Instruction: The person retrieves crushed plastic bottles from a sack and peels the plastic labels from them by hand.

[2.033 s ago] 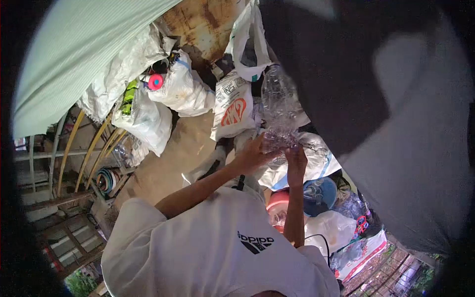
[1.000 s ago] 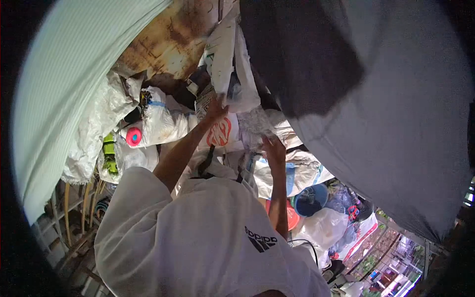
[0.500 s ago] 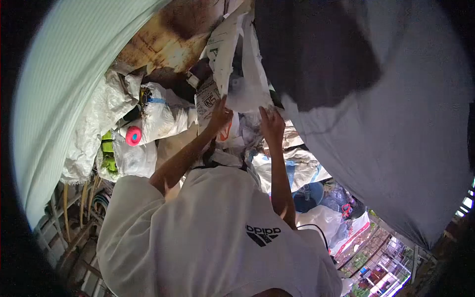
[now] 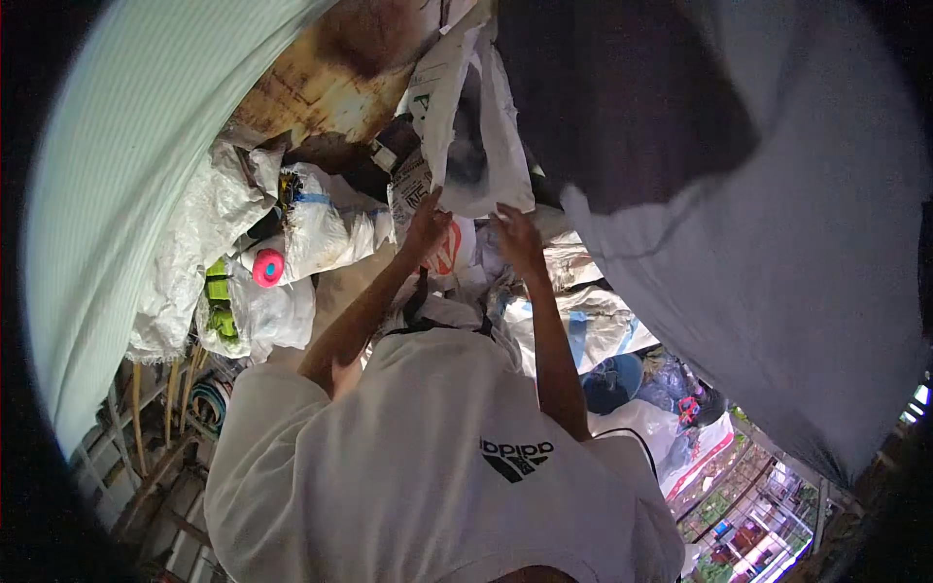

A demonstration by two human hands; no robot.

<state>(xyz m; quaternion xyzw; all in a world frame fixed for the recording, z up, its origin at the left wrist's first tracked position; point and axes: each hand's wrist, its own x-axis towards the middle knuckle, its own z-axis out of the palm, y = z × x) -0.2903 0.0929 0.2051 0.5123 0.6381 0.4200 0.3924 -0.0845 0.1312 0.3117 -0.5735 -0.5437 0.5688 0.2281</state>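
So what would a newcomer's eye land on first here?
Probably the white sack at upper centre, mouth gaping, with the left hand and right hand at its lower edge. Next, the bright pink round item among white bags at picture left, and the big grey cloth filling the right.

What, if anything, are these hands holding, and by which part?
The left hand appears to pinch the open white sack by its mouth's near rim; the right hand is at that rim, its grip unclear.
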